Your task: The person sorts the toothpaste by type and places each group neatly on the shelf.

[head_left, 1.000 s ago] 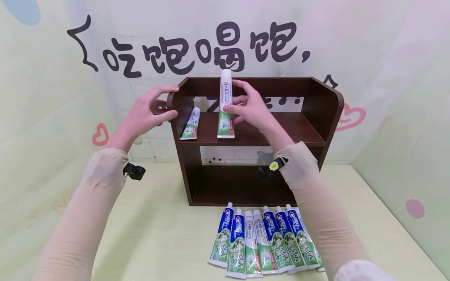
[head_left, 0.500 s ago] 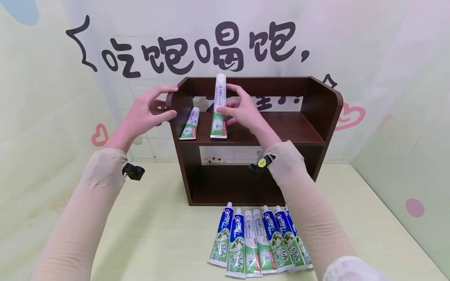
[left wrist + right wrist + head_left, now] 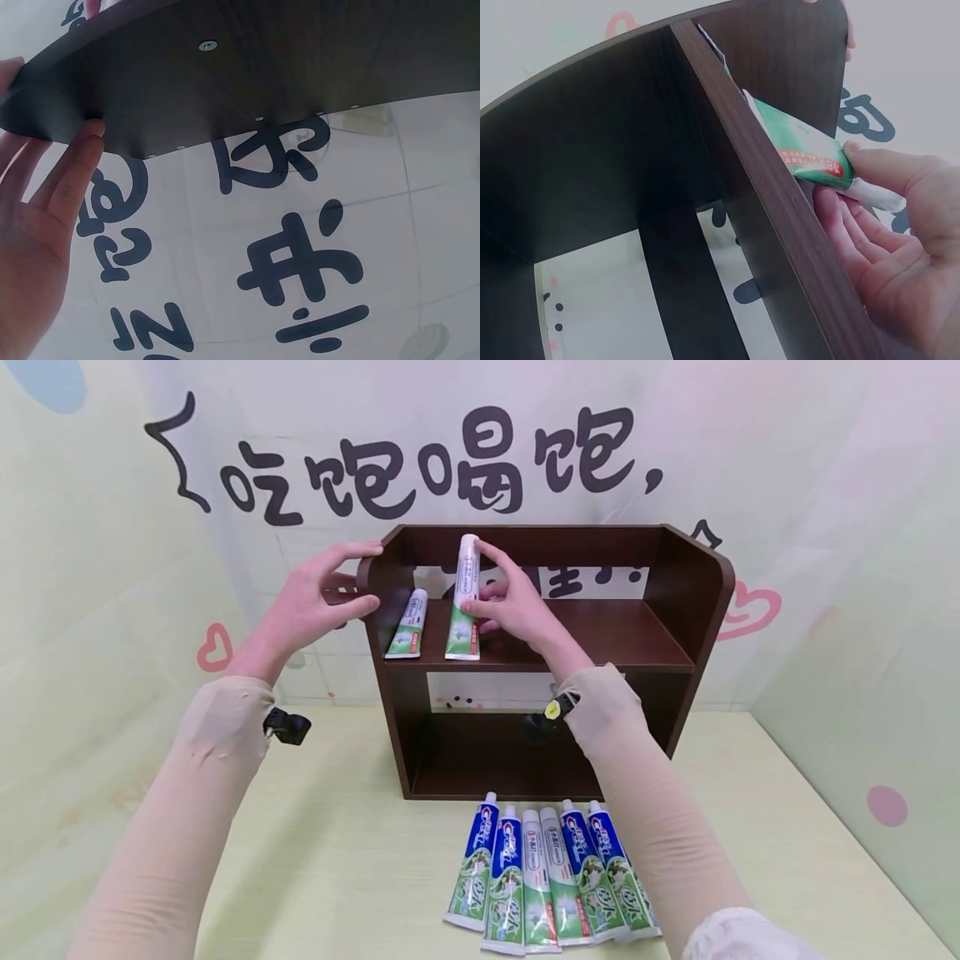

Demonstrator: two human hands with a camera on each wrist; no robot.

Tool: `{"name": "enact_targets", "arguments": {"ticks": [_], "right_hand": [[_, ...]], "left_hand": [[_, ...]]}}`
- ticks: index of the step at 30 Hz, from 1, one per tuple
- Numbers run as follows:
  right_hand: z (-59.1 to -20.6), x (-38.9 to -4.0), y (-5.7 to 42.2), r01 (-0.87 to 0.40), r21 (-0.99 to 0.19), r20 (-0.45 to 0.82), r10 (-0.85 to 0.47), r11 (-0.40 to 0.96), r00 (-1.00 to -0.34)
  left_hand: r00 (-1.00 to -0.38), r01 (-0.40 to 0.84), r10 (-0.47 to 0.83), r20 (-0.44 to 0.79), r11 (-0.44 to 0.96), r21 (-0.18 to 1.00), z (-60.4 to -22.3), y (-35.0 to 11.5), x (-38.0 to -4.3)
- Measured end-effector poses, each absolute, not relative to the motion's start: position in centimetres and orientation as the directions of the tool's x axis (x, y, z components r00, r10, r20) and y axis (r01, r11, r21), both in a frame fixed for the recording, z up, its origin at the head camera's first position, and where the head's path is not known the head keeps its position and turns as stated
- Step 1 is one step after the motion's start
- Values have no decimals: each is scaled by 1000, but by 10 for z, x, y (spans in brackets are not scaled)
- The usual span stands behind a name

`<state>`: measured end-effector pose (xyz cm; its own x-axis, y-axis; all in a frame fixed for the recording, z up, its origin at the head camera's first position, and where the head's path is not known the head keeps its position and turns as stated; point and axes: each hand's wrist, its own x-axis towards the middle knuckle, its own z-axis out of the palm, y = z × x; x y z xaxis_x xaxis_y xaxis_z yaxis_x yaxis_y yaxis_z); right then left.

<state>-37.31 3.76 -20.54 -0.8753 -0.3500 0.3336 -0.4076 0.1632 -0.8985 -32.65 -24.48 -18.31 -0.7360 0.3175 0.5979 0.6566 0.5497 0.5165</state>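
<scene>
My right hand (image 3: 517, 606) pinches a white and green toothpaste tube (image 3: 466, 597) between thumb and fingers. The tube leans back with its cap up, its flat bottom end at the front edge of the upper board of a dark brown shelf (image 3: 540, 665). In the right wrist view, the thumb lies over the green part of the tube (image 3: 802, 142). My left hand (image 3: 300, 606) grips the left side panel of the shelf at its front edge; in the left wrist view, fingertips (image 3: 94, 129) touch the panel's face. Just inside that panel, a similar tube (image 3: 407, 625) leans on the upper board.
Several toothpaste tubes (image 3: 506, 881), blue-green and white-green, lie in a row on the pale table (image 3: 322, 860) before the shelf. My right forearm covers the row's right end. A printed wall backdrop (image 3: 225, 410) stands close behind the shelf.
My right hand has moved left and lowered the tube, which now stands nearer the leaning one and tilts back more. The left hand has stayed on the side panel.
</scene>
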Motion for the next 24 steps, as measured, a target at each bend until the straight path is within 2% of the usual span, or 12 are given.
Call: {"name": "enact_targets", "arguments": {"ticks": [15,24], "right_hand": [[-206,-381,43,-398,-881,243,-476,257,-845],[-207,-384,41,-377,-865,181,-493,333,-851]], "left_hand": [[-738,656,321,594,551,516,-181,-243,-324],[-741,651,320,590,558,515,-182,-243,-325]]}}
